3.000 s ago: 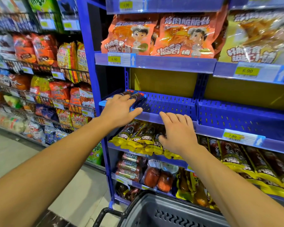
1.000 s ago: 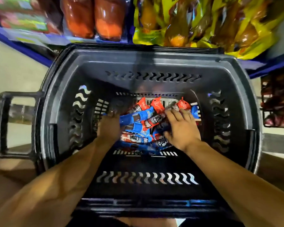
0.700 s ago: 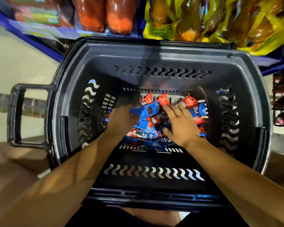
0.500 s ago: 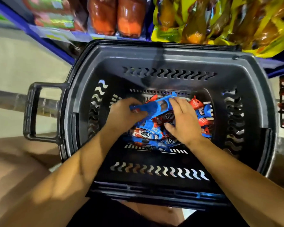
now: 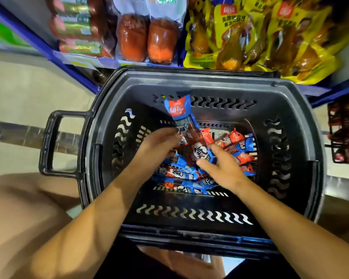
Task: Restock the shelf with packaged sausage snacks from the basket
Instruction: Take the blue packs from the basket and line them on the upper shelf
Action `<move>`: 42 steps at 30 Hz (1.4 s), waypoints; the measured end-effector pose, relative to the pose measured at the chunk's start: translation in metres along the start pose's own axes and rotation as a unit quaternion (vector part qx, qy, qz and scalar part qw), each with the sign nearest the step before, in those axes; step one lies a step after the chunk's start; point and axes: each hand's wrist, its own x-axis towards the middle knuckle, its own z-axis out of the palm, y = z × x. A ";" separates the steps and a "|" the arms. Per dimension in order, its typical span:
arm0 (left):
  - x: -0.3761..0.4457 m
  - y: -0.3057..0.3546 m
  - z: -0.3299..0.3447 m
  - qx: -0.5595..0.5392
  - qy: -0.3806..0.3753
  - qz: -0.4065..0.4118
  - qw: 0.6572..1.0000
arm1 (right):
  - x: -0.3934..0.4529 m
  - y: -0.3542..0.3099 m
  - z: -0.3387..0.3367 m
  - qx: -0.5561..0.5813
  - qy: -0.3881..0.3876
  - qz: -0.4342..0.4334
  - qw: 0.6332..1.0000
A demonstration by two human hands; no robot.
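A dark grey plastic basket (image 5: 191, 78) sits below me, with several blue-and-red sausage snack packs (image 5: 238, 147) piled on its bottom. My left hand (image 5: 155, 147) grips a blue sausage pack (image 5: 178, 110) by its middle, so the red-labelled top end stands up above the pile. My right hand (image 5: 223, 167) is beside it to the right. Its thumb and forefinger pinch the lower end of the same raised bundle. More packs lie under both hands, partly hidden.
The bottom shelf is just beyond the basket, with red-orange vacuum-packed sausages (image 5: 146, 36) and yellow chicken-leg packs (image 5: 250, 39). The basket's handle (image 5: 48, 141) sticks out to the left over the tiled floor. A wire rack (image 5: 345, 135) stands at the right edge.
Three seconds ago both hands were up at the blue shelf tray; they have since gone into the basket. In the last half second the left hand lifted a blue pack and turned it upright.
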 end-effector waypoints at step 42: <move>-0.013 -0.045 0.025 -0.058 0.029 -0.004 0.998 | -0.007 0.002 -0.048 0.273 0.336 0.110 0.895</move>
